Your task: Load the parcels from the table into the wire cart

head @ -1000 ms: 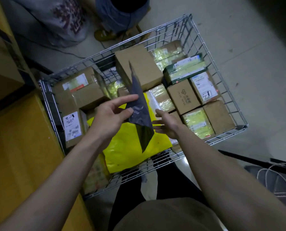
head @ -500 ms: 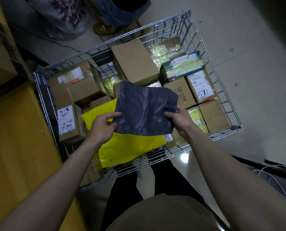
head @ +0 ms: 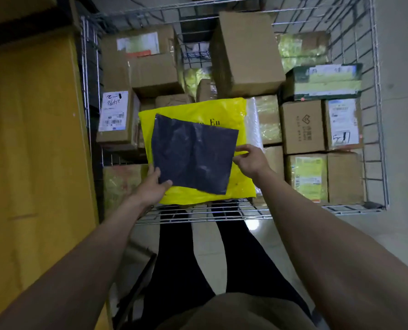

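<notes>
Hands [head: 150,186], dark mailer [head: 193,153] now lower

Pale tiled floor [head: 402,236]

The dark parcel [head: 193,154] is a thin, crinkled plastic mailer with a dull sheen, lying on a smooth, glossy yellow plastic bag [head: 198,108]. The wire cart [head: 374,115] is bare, shiny metal rod, and most boxes in it, like the big tilted box [head: 245,53], are matt brown cardboard, some wrapped in glossy clear tape. The floor [head: 253,225] is polished and reflective.
</notes>
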